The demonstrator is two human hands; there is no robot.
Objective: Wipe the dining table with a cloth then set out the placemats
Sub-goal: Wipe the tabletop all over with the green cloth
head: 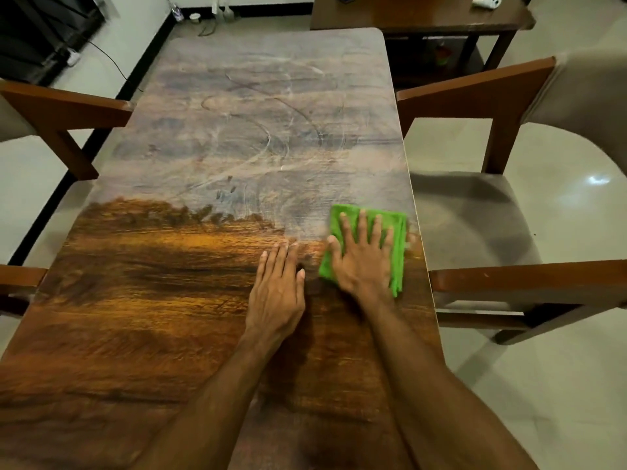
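In the head view, the folded green microfibre cloth (399, 245) lies flat near the right edge of the tabletop (152, 317), about halfway along it. The right hand (363, 262) presses on the cloth with straight, spread fingers and does not grip it. The left hand (276, 293) rests flat on the bare wood just left of the cloth, fingers straight and close together, holding nothing. The near part of the tabletop looks clean and brown, while the far part carries a grey smeared film, so I judge the wiping is only partly done. The cloth looks soft and light and could bunch up, so a flat palm in its middle seems the best hold. No placemats are visible. Beyond the far end of the tabletop, some small bottles (225, 11) stand on the floor, but they are too blurred to tell their contents.
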